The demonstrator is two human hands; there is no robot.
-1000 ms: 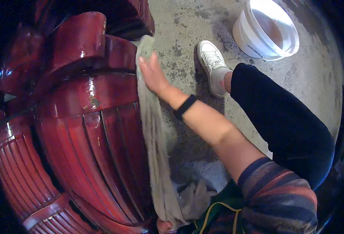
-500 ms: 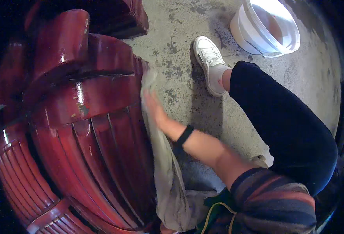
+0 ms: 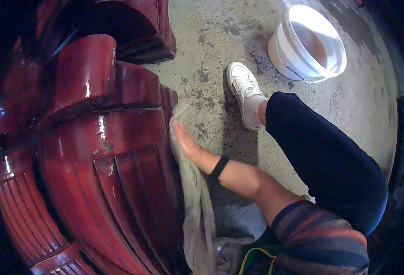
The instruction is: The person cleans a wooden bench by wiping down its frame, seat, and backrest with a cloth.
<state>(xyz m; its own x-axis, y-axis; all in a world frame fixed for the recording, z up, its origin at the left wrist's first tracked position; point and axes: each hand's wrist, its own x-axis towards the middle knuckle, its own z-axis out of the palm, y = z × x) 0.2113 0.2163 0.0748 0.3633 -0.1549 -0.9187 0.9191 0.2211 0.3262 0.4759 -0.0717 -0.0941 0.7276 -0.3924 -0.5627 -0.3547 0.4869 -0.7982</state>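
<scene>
My right hand (image 3: pixel 186 143), with a black band at the wrist, lies flat against the upper part of a long pale cloth (image 3: pixel 193 192). Its fingers are stretched out and wrap round nothing. The wet-looking cloth is between this hand and the right side of a glossy dark-red carved piece (image 3: pixel 142 133), and hangs down along that side to the bottom edge. A chipped spot shows on the piece's upper band. My left hand is out of the frame.
A white bucket (image 3: pixel 279 50) with liquid in it stands on the stained concrete floor (image 3: pixel 202 41) at upper right. Another dark-red piece (image 3: pixel 163 41) is at the top. My white shoe (image 3: pixel 244 82) and dark-clothed leg are right of centre.
My right hand and the cloth's top end have slid down along the red piece's side. My left hand, partly visible at the bottom edge before, has left the view. The camera view has shifted slightly.
</scene>
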